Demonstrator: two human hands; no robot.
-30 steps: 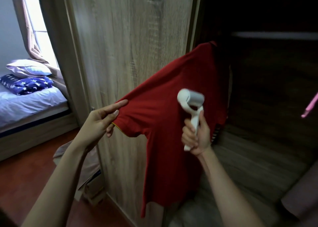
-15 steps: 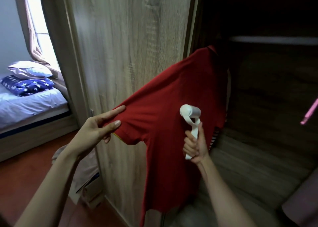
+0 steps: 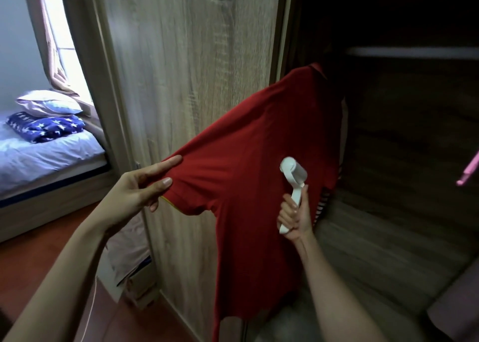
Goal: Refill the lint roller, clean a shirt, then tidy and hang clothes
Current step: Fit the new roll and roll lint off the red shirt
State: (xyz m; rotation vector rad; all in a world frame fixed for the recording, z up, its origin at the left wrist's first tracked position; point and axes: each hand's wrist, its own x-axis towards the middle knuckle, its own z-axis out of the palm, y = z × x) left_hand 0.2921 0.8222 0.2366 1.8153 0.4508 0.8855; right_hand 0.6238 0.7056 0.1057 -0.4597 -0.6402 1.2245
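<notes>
Cleaning underway: my left hand (image 3: 134, 196) pinches the red cotton shirt (image 3: 248, 186) sleeve taut, my right hand (image 3: 294, 216) grips the white plastic lint roller (image 3: 293, 183) against it, and I'd roll downward next.

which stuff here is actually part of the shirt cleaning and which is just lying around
In use:
- red shirt, hanging at the wardrobe, sleeve stretched out
- lint roller, head against the shirt
- left hand, pinching the sleeve
- right hand, gripping the roller handle

Just lying about:
- pillow on the bed
- starry blanket beside it
- pink hanger at the right edge
</notes>
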